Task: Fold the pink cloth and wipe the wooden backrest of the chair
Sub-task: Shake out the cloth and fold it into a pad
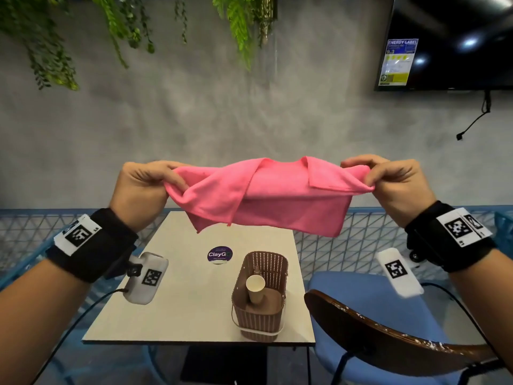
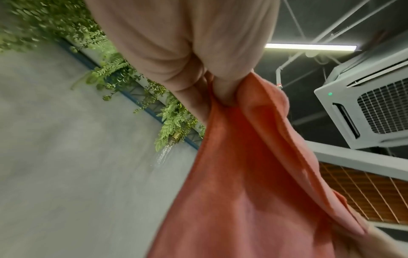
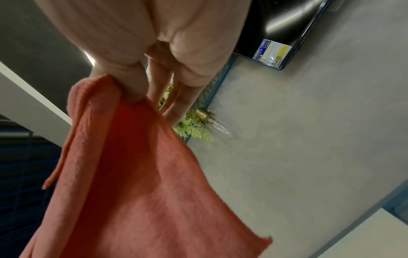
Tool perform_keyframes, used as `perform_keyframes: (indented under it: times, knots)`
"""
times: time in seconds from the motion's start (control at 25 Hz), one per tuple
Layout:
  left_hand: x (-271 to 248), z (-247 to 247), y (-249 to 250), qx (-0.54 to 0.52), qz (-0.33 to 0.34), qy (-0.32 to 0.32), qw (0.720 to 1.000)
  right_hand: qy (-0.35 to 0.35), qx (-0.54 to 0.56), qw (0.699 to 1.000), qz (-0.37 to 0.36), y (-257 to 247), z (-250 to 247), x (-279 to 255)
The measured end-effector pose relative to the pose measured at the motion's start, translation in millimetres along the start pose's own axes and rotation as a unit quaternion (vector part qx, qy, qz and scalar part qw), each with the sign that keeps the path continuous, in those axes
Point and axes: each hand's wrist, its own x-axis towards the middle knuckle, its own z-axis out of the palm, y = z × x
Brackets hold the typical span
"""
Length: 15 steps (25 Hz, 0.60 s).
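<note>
The pink cloth (image 1: 266, 195) hangs stretched in the air above the table, doubled over with loose flaps on top. My left hand (image 1: 151, 179) pinches its left end and my right hand (image 1: 388, 179) pinches its right end. In the left wrist view the cloth (image 2: 253, 174) runs down from the pinching fingers (image 2: 223, 90). The right wrist view shows the cloth (image 3: 143, 174) held between thumb and fingers (image 3: 134, 90). The chair's dark wooden backrest (image 1: 388, 337), flecked with white specks, curves at the lower right, well below my right hand.
A white table (image 1: 177, 315) stands below, with a brown perforated basket (image 1: 261, 295) holding a paper cup (image 1: 255, 287) and a round purple sticker (image 1: 219, 254). The blue chair seat (image 1: 361, 290) is at the right. A blue mesh fence (image 1: 333, 245), grey wall and screen (image 1: 449, 43) lie behind.
</note>
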Motion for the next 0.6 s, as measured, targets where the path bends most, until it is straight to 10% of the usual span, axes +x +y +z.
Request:
perform_keyframes:
  times: [0.6]
  knots:
    - [-0.3,5.0,-44.7,0.116,-0.004,-0.100,0.988,-0.078,-0.157,0.983,0.057,14.7,-0.4,-6.3]
